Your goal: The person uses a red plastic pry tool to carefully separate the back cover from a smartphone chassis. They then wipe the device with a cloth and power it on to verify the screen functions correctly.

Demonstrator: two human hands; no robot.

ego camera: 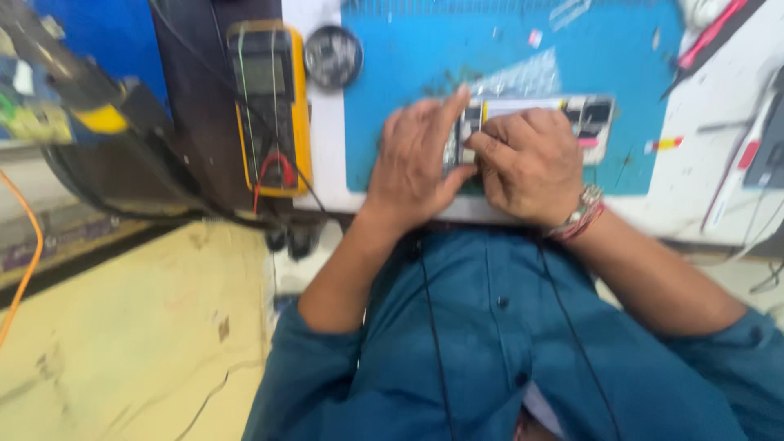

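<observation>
Both hands pinch the opened flat phone with exposed silver-and-black insides (572,114): left hand (416,159) steadies its end, right hand (527,163) presses fingertips inside. It lies centre-frame on the blue mat (392,98); yellow multimeter (269,106) upper left. Looks like mid-disassembly; fine prying needs care.

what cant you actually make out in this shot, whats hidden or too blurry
Head view only:
- Opened phone: its left end is hidden under the left hand and right hand; the parts inside are smeared by motion blur.
- Whether the fingers pinch a small part or tool: hidden by the hands.
- Yellow multimeter: screen too blurred to read.
- Round tin: contents too small.
- Tools at right: cut off by the edge.
</observation>
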